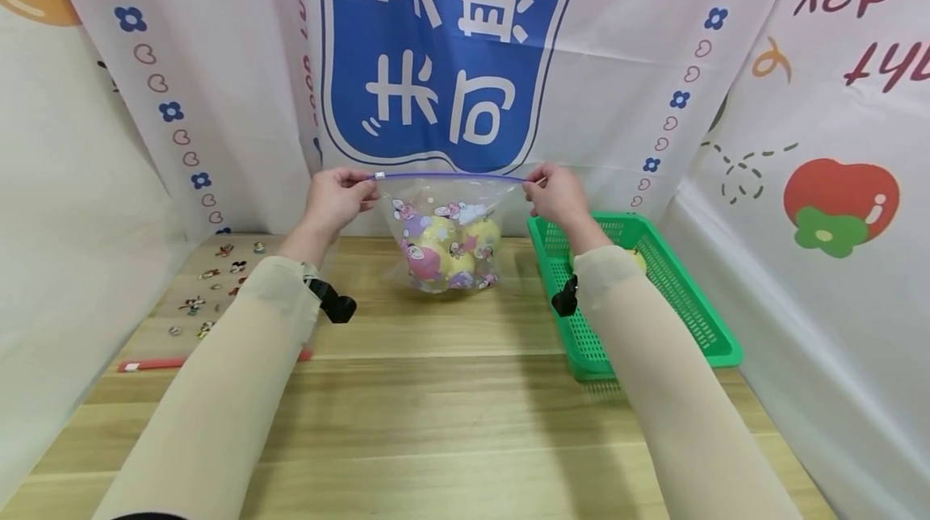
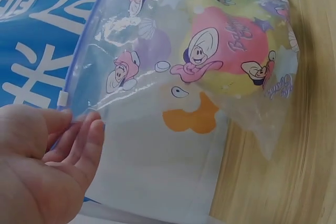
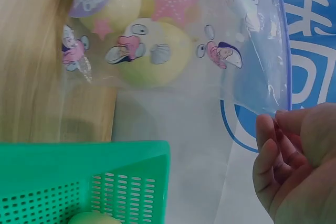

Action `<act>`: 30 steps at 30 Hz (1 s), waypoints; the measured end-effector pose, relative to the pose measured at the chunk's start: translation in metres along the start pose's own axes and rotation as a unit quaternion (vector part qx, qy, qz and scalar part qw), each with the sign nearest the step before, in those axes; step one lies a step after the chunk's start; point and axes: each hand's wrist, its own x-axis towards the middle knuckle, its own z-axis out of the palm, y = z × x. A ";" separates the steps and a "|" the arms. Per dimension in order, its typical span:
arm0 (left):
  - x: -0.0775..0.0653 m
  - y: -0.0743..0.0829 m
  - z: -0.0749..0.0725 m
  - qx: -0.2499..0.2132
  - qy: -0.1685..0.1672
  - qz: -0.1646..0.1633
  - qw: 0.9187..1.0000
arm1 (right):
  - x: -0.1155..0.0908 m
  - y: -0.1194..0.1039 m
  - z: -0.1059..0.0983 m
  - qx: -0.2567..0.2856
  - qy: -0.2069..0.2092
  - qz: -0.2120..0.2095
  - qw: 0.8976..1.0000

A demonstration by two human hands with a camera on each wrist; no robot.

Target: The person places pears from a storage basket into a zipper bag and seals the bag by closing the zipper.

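Note:
A clear zip bag (image 1: 450,213) printed with cartoon figures hangs between my two hands, its purple zip strip drawn straight across the top. Several yellow round fruits (image 3: 157,56) fill its lower part, seen through the plastic. My left hand (image 1: 338,195) pinches the top left corner between thumb and fingers. Right by those fingertips, the white slider (image 2: 63,99) sits on the strip. At the opposite top corner, my right hand (image 1: 555,195) pinches the end of the strip. The bag's bottom is close over the wooden table (image 1: 407,407).
A green plastic basket (image 1: 690,302) stands on the right under my right forearm, with yellow fruit (image 1: 638,260) inside. On the left lies another printed bag (image 1: 211,294) with a red zip strip, flat on the table. A printed cloth (image 1: 610,116) hangs behind.

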 end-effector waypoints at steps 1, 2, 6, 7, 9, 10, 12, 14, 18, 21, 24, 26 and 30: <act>0.000 -0.001 0.000 -0.002 -0.006 -0.002 1.000 | 0.000 0.001 0.001 -0.003 -0.001 -0.002 1.000; 0.001 -0.001 0.000 -0.004 -0.014 -0.005 1.000 | 0.000 0.002 0.002 -0.004 0.000 -0.003 1.000; 0.004 -0.005 -0.001 -0.016 -0.053 -0.007 0.998 | -0.001 0.005 0.006 -0.005 -0.001 0.002 1.000; 0.005 -0.006 -0.001 -0.021 -0.064 -0.006 0.998 | -0.001 0.005 0.006 -0.006 -0.004 0.004 1.000; 0.007 -0.009 -0.001 -0.027 -0.084 -0.004 0.996 | -0.002 0.006 0.007 -0.009 -0.017 0.006 1.000; 0.007 -0.011 -0.001 -0.030 -0.092 -0.003 0.995 | -0.002 0.005 0.007 -0.010 -0.023 0.006 1.000; 0.008 -0.013 -0.001 -0.028 -0.105 -0.001 0.994 | -0.003 0.005 0.008 -0.010 -0.037 0.009 0.999; 0.008 -0.014 -0.001 -0.030 -0.112 0.002 0.993 | -0.005 0.005 0.008 -0.009 -0.046 0.011 0.999; 0.004 -0.015 -0.005 -0.025 -0.107 0.006 0.994 | -0.007 0.005 0.008 -0.003 -0.056 0.019 0.998; 0.000 -0.016 -0.010 -0.021 -0.098 0.011 0.995 | -0.010 0.005 0.007 0.003 -0.059 0.021 0.998; -0.004 -0.021 -0.018 -0.003 -0.099 0.015 0.995 | -0.015 0.007 0.006 0.007 -0.060 0.008 0.998; -0.008 -0.026 -0.025 0.023 -0.104 0.019 0.994 | -0.019 0.008 0.004 0.009 -0.063 -0.003 0.998; -0.021 -0.036 -0.043 0.087 -0.119 0.030 0.989 | -0.031 0.012 -0.001 0.008 -0.074 -0.019 0.997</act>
